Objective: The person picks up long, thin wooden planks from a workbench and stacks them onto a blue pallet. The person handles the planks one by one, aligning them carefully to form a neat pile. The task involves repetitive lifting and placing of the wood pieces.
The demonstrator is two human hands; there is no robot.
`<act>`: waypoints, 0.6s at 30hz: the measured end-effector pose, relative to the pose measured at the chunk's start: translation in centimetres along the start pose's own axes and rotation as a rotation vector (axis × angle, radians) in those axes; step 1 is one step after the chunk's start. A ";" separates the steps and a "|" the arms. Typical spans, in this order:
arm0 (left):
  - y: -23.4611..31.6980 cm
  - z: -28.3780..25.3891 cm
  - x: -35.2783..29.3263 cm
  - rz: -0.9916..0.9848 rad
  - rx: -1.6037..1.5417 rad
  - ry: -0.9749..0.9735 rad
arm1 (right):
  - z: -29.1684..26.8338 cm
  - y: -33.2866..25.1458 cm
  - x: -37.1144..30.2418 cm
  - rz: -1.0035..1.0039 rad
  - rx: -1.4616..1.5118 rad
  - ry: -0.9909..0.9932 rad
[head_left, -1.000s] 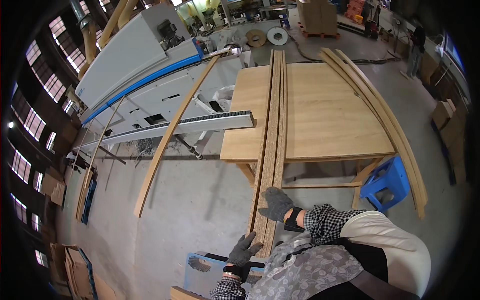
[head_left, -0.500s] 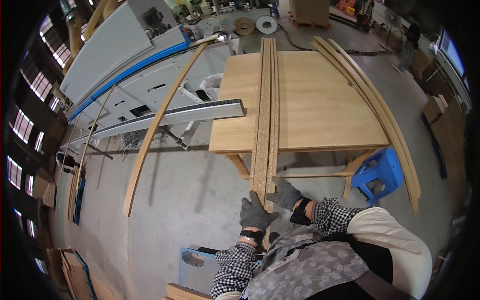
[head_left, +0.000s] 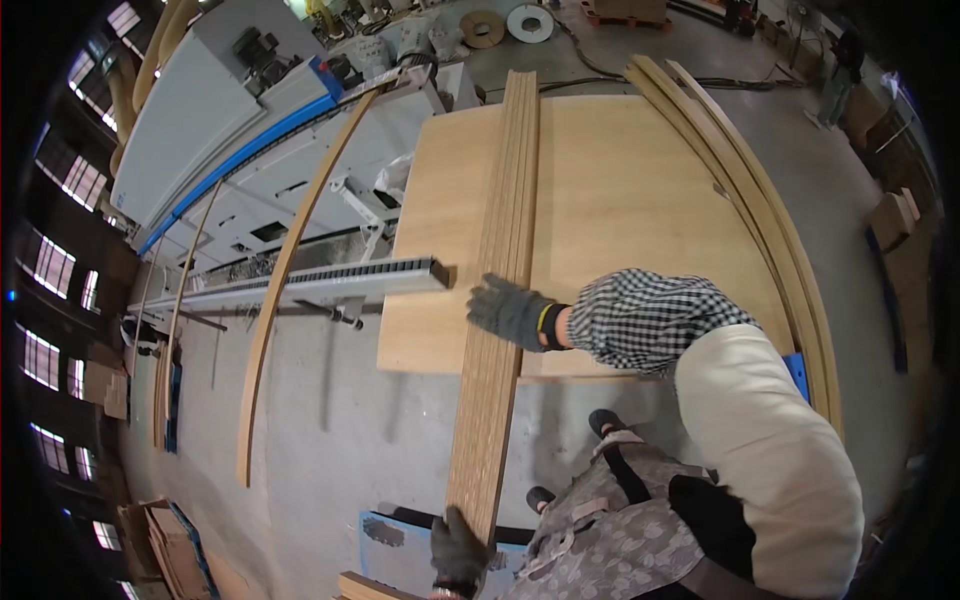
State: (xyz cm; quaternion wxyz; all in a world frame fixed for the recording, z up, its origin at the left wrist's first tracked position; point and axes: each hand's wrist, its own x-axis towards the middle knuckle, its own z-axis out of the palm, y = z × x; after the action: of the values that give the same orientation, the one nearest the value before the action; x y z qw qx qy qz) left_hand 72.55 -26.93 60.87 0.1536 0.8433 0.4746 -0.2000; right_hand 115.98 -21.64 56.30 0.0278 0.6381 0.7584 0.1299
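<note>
A bundle of long, narrow wooden strips (head_left: 490,390) lies pressed side by side, running from the far edge of the plywood-topped table (head_left: 640,220) toward me. Its near part sticks out past the table's front edge. My left hand (head_left: 458,547), in a grey glove, is closed around the bundle's near end; the undersides of its fingers are hidden. Farther forward, my right hand (head_left: 512,313), gloved too, rests flat across the strips just inside the table's front edge, fingers stretched out toward the left.
More long strips (head_left: 745,190) lie along the table's right side. A metal rail (head_left: 350,280) of the grey machine (head_left: 240,120) reaches over the table's left edge. A single strip (head_left: 290,260) leans on that machine. A blue panel (head_left: 395,550) is beside my left hand.
My right hand has gone forward and left onto the strips; my left hand has moved back to their near end. The strips, parted by a gap before, now lie together.
</note>
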 end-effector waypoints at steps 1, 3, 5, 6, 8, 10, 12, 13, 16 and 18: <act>-1.7 1.7 -1.1 -0.008 0.041 0.057 | 1.3 1.3 1.4 -0.036 -0.002 0.011; -2.8 1.7 -2.5 0.040 0.005 0.139 | 3.4 3.2 3.3 -0.103 -0.010 0.018; -4.0 0.7 -5.0 0.015 -0.063 0.098 | 2.1 4.3 4.7 -0.217 0.034 -0.067; -5.8 1.5 -6.0 -0.031 -0.055 0.032 | 1.5 4.3 4.8 -0.267 0.048 -0.118; -7.1 1.8 -5.8 -0.037 -0.048 0.084 | 3.9 5.7 4.5 -0.435 0.141 -0.080; -9.1 3.1 -5.5 -0.072 -0.014 0.093 | 3.9 5.2 4.2 -0.449 0.272 -0.057; -9.9 3.7 -3.5 -0.149 -0.046 0.077 | 1.5 5.6 4.4 -0.444 0.280 -0.184; -9.6 3.2 -2.6 -0.105 -0.040 0.106 | 4.3 5.3 4.4 -0.447 0.343 -0.066; -0.7 -2.7 3.4 0.065 -0.047 0.190 | 1.9 5.9 4.5 -0.428 0.371 -0.078; 0.4 -0.7 10.0 0.379 0.075 0.387 | 2.7 6.0 3.9 -0.378 0.437 0.000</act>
State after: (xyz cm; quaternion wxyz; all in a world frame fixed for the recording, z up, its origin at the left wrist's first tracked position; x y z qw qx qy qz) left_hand 77.71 -19.38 56.66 0.0634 0.9446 0.3214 -0.0200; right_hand 121.58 -16.49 55.58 -0.0867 0.4762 0.8740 -0.0442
